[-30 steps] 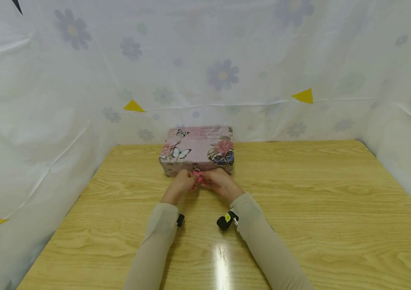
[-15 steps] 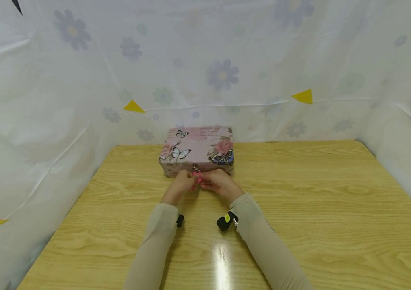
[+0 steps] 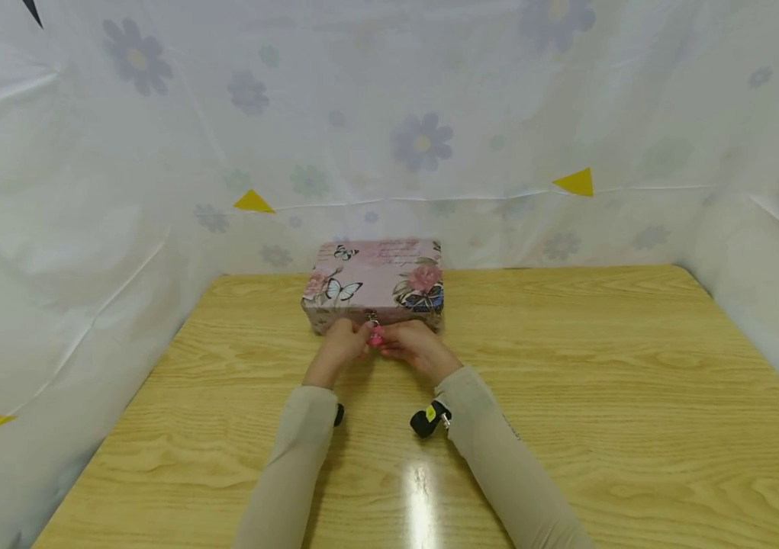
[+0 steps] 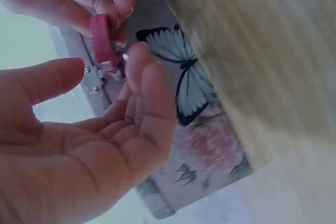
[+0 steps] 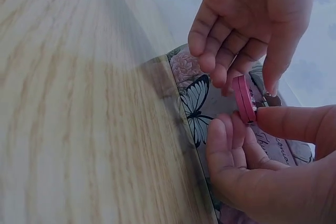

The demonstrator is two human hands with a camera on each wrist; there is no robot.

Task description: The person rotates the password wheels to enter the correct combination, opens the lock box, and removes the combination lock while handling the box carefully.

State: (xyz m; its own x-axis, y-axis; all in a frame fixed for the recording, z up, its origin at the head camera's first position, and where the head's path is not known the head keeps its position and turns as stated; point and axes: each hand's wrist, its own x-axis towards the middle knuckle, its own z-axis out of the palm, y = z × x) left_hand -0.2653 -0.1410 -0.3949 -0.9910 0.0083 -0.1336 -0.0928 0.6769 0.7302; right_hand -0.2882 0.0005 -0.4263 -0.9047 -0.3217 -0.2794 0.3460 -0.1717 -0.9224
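A small pink combination padlock (image 5: 243, 99), with number dials along its edge, hangs by its shackle at the metal clasp (image 4: 93, 80) on the front of a pink box (image 3: 375, 274). My right hand (image 3: 416, 343) pinches the padlock's body between thumb and fingers. Close beside the shackle, my left hand (image 4: 100, 140) has its thumb apart from its loosely bent fingers, with nothing gripped between them. In the right wrist view, the left thumb tip lies right by the clasp. Butterflies, roses and script decorate the box, whose lid is closed.
The box stands near the back edge of a wood-grain table (image 3: 602, 381). Behind it hangs a white flowered curtain (image 3: 499, 114) with yellow triangles. Black straps (image 3: 426, 421) show at the wrists.
My left fingers have let go of the padlock and shifted slightly up beside it. More of its pink body shows now. The right hand keeps its hold, and the box has stayed put.
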